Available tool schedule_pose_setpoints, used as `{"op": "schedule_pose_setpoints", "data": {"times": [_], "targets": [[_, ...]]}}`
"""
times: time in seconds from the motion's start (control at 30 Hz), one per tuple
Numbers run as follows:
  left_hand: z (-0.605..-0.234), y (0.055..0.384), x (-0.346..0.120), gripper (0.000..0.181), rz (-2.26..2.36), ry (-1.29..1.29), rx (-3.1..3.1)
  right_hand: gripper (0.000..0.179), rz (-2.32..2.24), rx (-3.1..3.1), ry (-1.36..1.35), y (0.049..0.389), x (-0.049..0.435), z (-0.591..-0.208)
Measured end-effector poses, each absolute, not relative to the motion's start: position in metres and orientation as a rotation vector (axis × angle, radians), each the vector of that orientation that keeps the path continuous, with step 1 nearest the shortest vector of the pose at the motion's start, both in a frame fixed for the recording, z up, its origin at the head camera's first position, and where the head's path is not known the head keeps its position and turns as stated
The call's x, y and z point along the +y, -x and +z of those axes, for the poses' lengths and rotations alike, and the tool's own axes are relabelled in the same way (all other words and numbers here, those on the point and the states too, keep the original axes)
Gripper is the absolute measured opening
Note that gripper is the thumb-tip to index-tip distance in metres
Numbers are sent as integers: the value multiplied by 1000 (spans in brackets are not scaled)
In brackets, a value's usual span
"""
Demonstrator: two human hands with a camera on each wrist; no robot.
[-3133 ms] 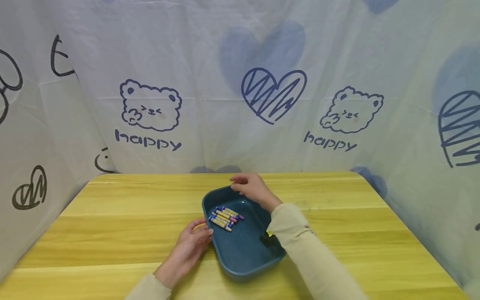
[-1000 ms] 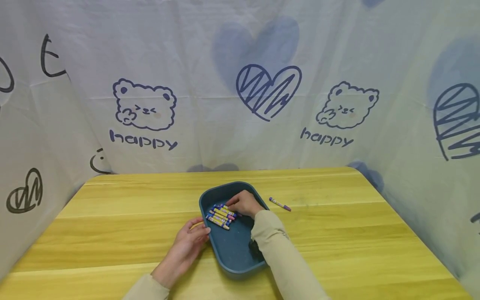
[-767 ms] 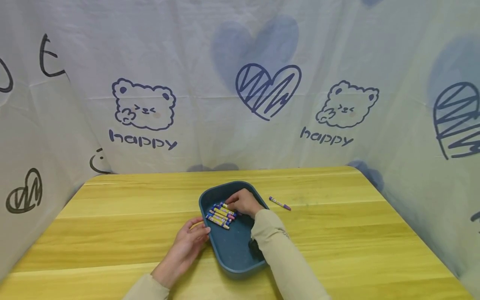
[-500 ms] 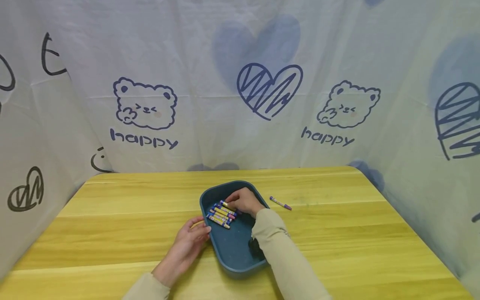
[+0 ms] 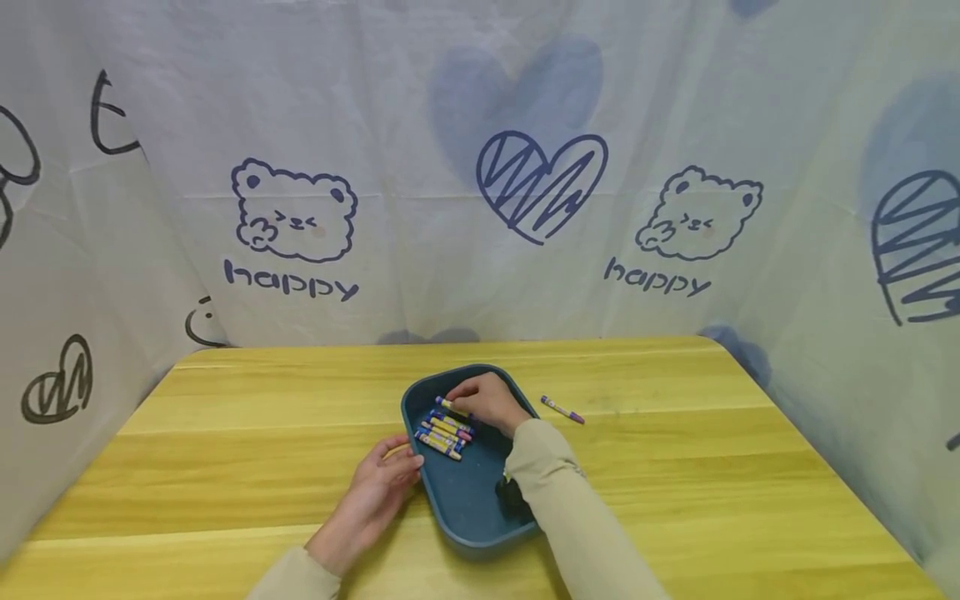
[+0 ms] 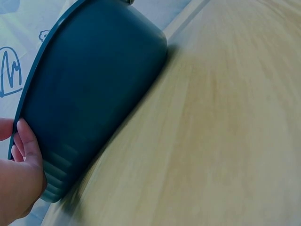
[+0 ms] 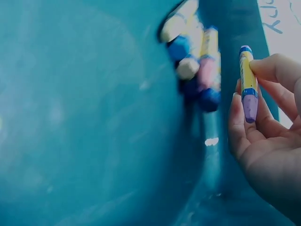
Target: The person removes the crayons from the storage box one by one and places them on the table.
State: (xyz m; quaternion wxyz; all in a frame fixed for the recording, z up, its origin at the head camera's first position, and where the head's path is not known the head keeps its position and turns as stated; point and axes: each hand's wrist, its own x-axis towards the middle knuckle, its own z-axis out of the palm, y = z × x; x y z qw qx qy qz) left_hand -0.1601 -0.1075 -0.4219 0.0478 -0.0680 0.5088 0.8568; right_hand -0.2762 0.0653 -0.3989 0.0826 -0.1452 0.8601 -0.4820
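Note:
In the head view a dark teal bin [image 5: 480,546] stands on the table, with a small pile of wax crayons [image 5: 442,443] at its left side. My left hand [image 5: 378,487] grips the bin's left rim, thumb over the edge and fingers along the outer wall; the left wrist view shows this hand [image 6: 23,174] at the rim too. Inside the bin, my right hand [image 5: 491,402] pinches a crayon between thumb and fingers. The right wrist view shows that yellow-wrapped crayon [image 7: 248,82] with a purple tip, apart from the blurred pile [image 7: 193,56].
One more crayon [image 5: 562,410] with a purple tip lies on the wooden table [image 5: 225,467], right of the bin. A pale curtain [image 5: 420,167] with printed hearts and bears hangs behind the table and along its sides.
My right hand has come from the far rim down into the bin and lifted a crayon off the pile. The crayon on the table has come into sight. My left hand keeps its hold.

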Motion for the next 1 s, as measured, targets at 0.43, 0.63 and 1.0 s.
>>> {"op": "schedule_pose_setpoints", "data": {"times": [0.43, 0.63, 1.0], "targets": [[-424, 159, -107, 38, 2634, 180, 1551, 14, -1465, 2546, 404, 278, 61, -363], [-423, 160, -106, 36, 2628, 198, 1554, 16, -1451, 2558, 401, 282, 68, -341], [-423, 160, -106, 35, 2617, 209, 1569, 20, -1447, 2604, 370, 292, 102, -319]]}}
